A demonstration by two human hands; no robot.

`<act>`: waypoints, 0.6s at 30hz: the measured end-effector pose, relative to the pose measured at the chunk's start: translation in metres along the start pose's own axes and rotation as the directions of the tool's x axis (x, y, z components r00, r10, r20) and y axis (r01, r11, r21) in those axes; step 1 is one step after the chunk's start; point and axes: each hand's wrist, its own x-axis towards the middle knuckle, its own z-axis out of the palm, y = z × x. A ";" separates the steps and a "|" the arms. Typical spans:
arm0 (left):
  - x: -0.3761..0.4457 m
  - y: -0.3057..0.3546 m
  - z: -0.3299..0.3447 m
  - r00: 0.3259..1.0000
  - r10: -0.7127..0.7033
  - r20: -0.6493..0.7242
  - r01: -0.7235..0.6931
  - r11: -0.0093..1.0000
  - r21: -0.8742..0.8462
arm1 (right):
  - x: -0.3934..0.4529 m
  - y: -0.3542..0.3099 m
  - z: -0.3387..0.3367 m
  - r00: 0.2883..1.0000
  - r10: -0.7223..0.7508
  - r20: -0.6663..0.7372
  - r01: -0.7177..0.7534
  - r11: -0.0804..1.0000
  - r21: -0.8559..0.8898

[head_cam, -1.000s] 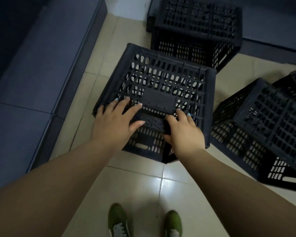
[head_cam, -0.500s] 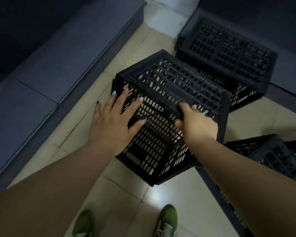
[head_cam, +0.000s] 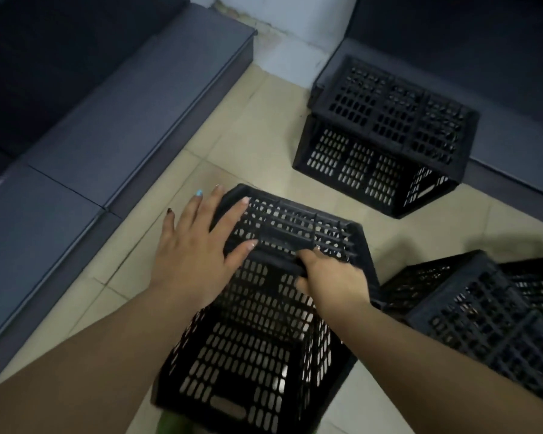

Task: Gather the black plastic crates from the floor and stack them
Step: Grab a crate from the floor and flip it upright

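Note:
I hold a black perforated plastic crate (head_cam: pixel 254 346) tilted in front of me, its base turned away and up, above the tiled floor. My right hand (head_cam: pixel 329 277) grips the top edge where base and side wall meet. My left hand (head_cam: pixel 198 255) lies flat with spread fingers on the crate's left upper corner. A second black crate (head_cam: pixel 389 133) sits upside down on the floor at the back right, against a dark sofa. Another black crate (head_cam: pixel 483 311) lies tipped on the floor at the right, beside my right forearm.
A dark blue-grey sofa (head_cam: pixel 101 120) runs along the left side, and a second sofa section (head_cam: pixel 499 73) fills the back right. Beige floor tiles (head_cam: pixel 254 142) show between them. A white wall corner (head_cam: pixel 282 29) stands at the back.
The crate has been lifted and tipped further toward me, so its side wall now faces up. My right hand kept its grip on the edge. The view swung left.

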 end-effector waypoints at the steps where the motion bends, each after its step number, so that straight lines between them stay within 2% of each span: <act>1: -0.003 -0.003 0.010 0.999 0.025 0.027 -0.025 1.000 0.007 | 0.005 0.003 0.008 1.000 0.011 -0.015 -0.010 1.000 0.010; 4: -0.009 -0.013 0.044 0.994 0.089 0.066 -0.091 0.996 0.024 | 0.028 0.011 0.031 0.995 0.026 -0.096 -0.029 0.999 -0.027; 9: -0.007 -0.026 0.106 0.987 0.067 0.143 -0.071 0.997 0.023 | 0.078 0.030 0.062 0.978 0.033 -0.206 -0.060 0.990 -0.126; 15: 0.035 -0.029 0.172 0.979 0.077 0.187 -0.100 0.988 0.116 | 0.135 0.072 0.099 0.938 0.197 -0.285 -0.232 0.968 -0.095; 18: 0.059 -0.022 0.202 0.983 0.087 0.164 -0.108 0.987 0.123 | 0.165 0.104 0.117 0.921 0.235 -0.312 -0.278 0.955 -0.100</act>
